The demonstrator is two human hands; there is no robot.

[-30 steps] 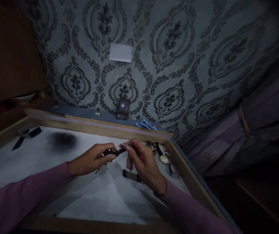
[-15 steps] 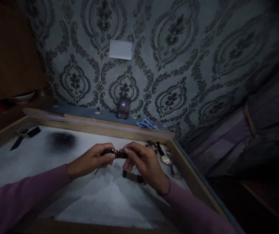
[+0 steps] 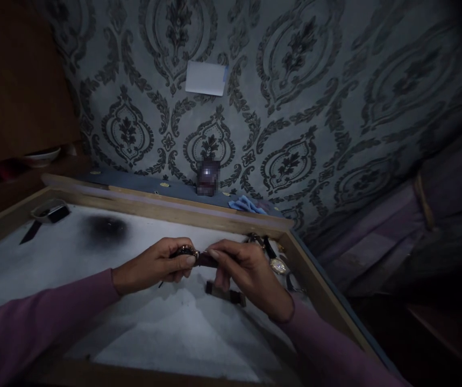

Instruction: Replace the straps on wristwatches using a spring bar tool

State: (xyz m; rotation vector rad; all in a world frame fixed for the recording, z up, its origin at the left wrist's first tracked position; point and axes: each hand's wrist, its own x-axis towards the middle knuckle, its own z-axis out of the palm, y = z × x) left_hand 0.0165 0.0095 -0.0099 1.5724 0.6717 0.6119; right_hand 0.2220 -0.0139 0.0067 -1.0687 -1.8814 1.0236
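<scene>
Between both hands, above the white surface (image 3: 142, 333), is a wristwatch (image 3: 185, 251) with a gold-toned case and a dark strap. My left hand (image 3: 164, 260) is closed round the case, thumb on top. At the strap on the case's right side, my right hand (image 3: 250, 271) pinches, thumb and forefinger pressed together. A thin, light sliver shows at its fingertips, too small to name. Part of the strap is hidden by the right fingers. Below the right hand lies a dark strap-like piece with a paler middle (image 3: 225, 293).
Wooden edging (image 3: 174, 207) borders the white surface. Several watches lie in the right corner, one with a gold round face (image 3: 279, 266). At the far left sits a clear round dish (image 3: 49, 210) with a dark item. A blue cloth (image 3: 247, 204) lies on the back ledge.
The view has shifted slightly, so most things sit a little further right. Both hands keep hold of the watch; the right fingers have moved slightly along the strap, away from the case.
</scene>
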